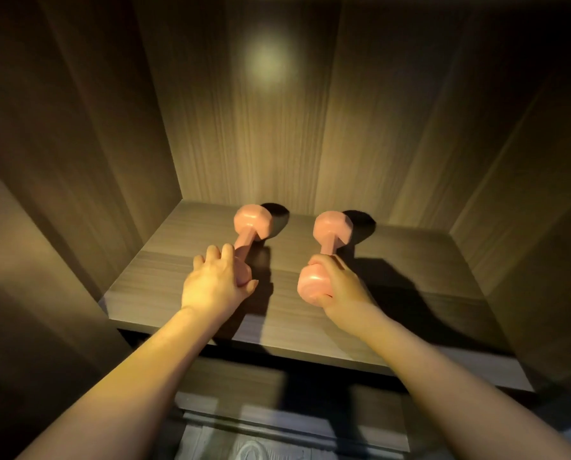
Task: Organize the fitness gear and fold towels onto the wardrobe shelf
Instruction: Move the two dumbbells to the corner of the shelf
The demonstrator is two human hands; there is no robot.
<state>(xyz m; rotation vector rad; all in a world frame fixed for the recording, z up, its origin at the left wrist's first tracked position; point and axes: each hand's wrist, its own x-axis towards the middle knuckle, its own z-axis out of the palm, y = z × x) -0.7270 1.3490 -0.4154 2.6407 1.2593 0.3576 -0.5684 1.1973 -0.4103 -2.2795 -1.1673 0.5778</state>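
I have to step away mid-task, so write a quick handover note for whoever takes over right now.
Left hand: wrapped over the near head of the left dumbbell.
Right hand: gripping the near end of the right dumbbell.
Both pink dumbbells lie side by side on the wardrobe shelf, far heads toward the back panel.
Done: dumbbells on the shelf.
Left: let go, then fold and shelve the towels; none are in view.

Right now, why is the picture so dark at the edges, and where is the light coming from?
Head view: a bright spot glares on the wardrobe's back panel; the hands and both dumbbells throw hard shadows rightward across the shelf; the corners fade to black, and the wide lens bends the side walls.
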